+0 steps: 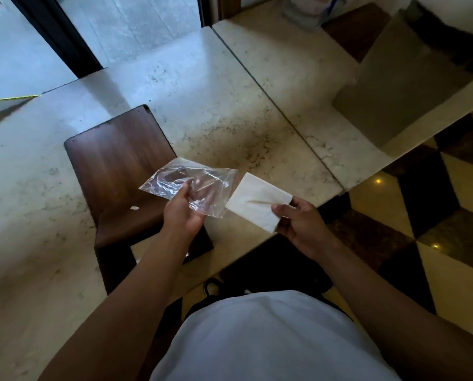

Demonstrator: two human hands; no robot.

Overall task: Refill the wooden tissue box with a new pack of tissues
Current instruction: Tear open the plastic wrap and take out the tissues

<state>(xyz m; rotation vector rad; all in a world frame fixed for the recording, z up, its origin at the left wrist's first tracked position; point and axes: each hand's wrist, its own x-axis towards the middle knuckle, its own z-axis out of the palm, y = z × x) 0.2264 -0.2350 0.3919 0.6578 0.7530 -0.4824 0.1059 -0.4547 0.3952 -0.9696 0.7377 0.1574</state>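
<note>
My left hand (pixel 181 213) grips an empty clear plastic wrapper (pixel 199 180), crumpled and held open-side up over the table. Just to its right, my right hand (pixel 301 221) pinches a flat white stack of tissues (pixel 257 199) by its near corner, clear of the wrapper. Both are held above the front edge of the marble table (pixel 216 105). The dark wooden tissue box (pixel 114 166) stands on the table to the left of my hands, with its smooth closed side facing up. A small white scrap (pixel 134 207) lies on it. Its opening is hidden.
A second marble table (pixel 298 67) abuts on the right, carrying a grey block (pixel 394 78) and a clear plastic container (pixel 306 9) at the far end. A checkered tile floor (pixel 422 215) lies to the right. A dark window frame (pixel 62 39) runs behind the table.
</note>
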